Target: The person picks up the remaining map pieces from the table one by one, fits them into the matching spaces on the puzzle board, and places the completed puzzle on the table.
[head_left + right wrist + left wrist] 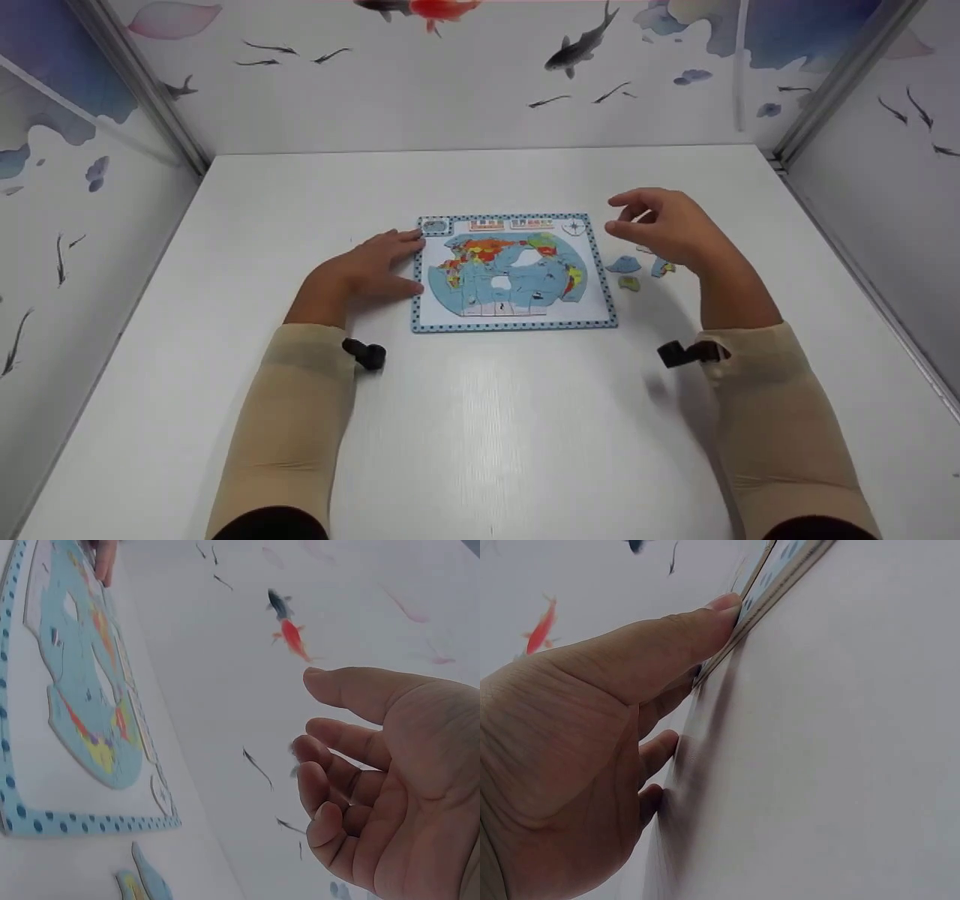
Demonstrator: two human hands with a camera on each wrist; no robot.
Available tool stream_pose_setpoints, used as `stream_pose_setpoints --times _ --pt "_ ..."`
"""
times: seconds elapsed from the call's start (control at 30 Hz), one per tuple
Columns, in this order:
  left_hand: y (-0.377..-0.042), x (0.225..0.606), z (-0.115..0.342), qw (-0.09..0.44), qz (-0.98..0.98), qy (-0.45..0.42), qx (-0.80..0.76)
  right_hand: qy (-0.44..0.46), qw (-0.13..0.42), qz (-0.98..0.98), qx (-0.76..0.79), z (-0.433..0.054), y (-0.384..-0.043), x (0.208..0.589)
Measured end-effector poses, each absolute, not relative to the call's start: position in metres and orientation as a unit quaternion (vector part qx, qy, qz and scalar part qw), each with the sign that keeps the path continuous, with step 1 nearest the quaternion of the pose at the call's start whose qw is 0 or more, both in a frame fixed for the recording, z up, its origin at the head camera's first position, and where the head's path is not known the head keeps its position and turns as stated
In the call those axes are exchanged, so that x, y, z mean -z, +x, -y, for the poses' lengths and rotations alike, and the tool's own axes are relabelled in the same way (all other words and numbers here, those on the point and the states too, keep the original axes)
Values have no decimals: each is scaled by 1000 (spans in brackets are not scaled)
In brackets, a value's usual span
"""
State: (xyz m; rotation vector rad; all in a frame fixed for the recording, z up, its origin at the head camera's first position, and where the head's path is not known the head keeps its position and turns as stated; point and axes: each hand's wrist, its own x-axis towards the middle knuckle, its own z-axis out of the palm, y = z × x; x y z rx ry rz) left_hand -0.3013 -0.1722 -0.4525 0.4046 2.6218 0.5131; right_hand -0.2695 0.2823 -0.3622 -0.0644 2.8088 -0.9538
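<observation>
A world map jigsaw board (442, 315) with a dotted blue border lies flat on the table, most of its map filled with pieces. White gaps show in the map's upper right and near its middle. My left hand (371, 262) rests at the board's left edge, thumb and fingers spread and touching the border. Raised beyond the board's right edge, my right hand (667, 221) has loosely bent fingers with nothing between them, as the right wrist view shows. Below it lie loose puzzle pieces: a blue one (623, 264), a green one (629, 283) and a multicoloured one (662, 267).
The white table (487, 420) has a wall (465, 105) painted with fish behind it and side panels at left and right. Small black wrist cameras (367, 355) stick out from both sleeves over the tabletop.
</observation>
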Motion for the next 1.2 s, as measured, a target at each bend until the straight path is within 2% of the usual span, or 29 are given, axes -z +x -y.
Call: stream_pose_setpoints --times 0.63,1.2 --pt "-303 455 173 212 -947 148 -190 7 109 -951 288 -360 -273 387" --pt "-303 456 172 211 -948 152 -182 31 160 -927 337 -394 -287 424"
